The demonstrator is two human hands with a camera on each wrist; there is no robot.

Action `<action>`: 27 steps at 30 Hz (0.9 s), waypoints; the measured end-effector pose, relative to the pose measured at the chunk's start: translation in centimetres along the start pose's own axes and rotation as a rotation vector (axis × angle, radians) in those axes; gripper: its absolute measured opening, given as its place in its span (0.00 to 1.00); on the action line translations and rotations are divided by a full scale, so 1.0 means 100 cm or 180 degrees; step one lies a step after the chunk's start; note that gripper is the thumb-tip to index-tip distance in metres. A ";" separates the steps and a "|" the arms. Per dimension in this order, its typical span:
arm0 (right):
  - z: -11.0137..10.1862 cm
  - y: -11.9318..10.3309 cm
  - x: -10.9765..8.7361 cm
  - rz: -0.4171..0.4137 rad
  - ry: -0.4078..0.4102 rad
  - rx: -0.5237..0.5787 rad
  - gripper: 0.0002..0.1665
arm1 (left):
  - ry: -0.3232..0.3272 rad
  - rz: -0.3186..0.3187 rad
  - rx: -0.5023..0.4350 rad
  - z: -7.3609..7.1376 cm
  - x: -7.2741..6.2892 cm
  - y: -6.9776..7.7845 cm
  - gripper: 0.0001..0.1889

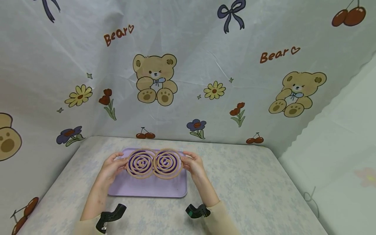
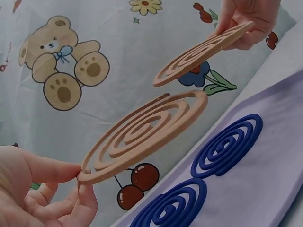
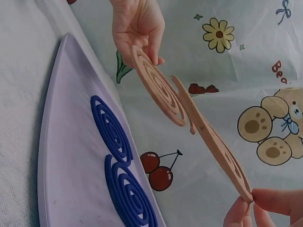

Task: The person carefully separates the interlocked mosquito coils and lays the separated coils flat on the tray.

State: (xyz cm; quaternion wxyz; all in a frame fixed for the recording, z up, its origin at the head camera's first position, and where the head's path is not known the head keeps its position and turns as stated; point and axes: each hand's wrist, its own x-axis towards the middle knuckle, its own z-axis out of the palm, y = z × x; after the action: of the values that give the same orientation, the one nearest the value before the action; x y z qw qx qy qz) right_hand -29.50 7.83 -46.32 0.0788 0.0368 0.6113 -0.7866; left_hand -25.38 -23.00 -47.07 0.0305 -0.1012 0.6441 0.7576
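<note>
My left hand [image 1: 111, 168] pinches the outer edge of a tan wooden-looking spiral disc [image 2: 142, 156] between thumb and fingers. A second, similar tan spiral [image 3: 213, 142] is pinched at its rim by my right hand [image 1: 194, 164]. Both spirals are held up side by side above a lilac tray [image 1: 147, 188]. Their inner edges meet or overlap in the head view; whether they touch I cannot tell. Two dark blue spirals, one farther [image 2: 223, 146] and one nearer [image 2: 166, 210] in the left wrist view, lie on the tray, mostly behind the tan ones in the head view.
The tray rests on a pale mottled table [image 1: 235, 182]. Behind it hangs a white cloth [image 1: 188, 65] printed with bears, flowers and cherries. Black wrist camera mounts [image 1: 111, 217] sit near the sleeves. A thin cord [image 1: 311, 197] lies beyond the table's right edge.
</note>
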 end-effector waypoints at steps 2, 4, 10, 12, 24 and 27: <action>0.000 0.002 0.001 0.0026 0.0023 -0.0014 0.23 | -0.0005 -0.0053 0.0052 -0.001 0.001 -0.003 0.18; 0.001 0.004 0.001 0.0040 0.0041 -0.0019 0.23 | -0.0001 -0.0100 0.0062 -0.003 0.003 -0.005 0.20; 0.000 0.011 0.004 0.0047 0.0047 -0.0070 0.21 | 0.0071 -0.0200 0.0226 -0.008 0.006 -0.011 0.24; -0.001 0.014 0.006 0.0055 0.0030 -0.0103 0.21 | 0.0097 -0.0214 0.0268 -0.011 0.007 -0.013 0.23; 0.004 0.026 0.006 0.0100 -0.0084 -0.0227 0.23 | 0.0089 -0.0128 0.0526 -0.022 0.008 -0.020 0.23; 0.005 0.027 0.005 0.0100 -0.0175 -0.0234 0.24 | 0.0026 -0.0127 0.0616 -0.022 0.009 -0.021 0.25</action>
State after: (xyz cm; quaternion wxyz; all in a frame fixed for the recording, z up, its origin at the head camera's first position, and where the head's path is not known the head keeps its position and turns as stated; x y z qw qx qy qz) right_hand -29.52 6.69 -48.90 0.1093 0.0218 0.6368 -0.7629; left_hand -25.61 -24.92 -49.60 0.0526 -0.1137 0.7122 0.6907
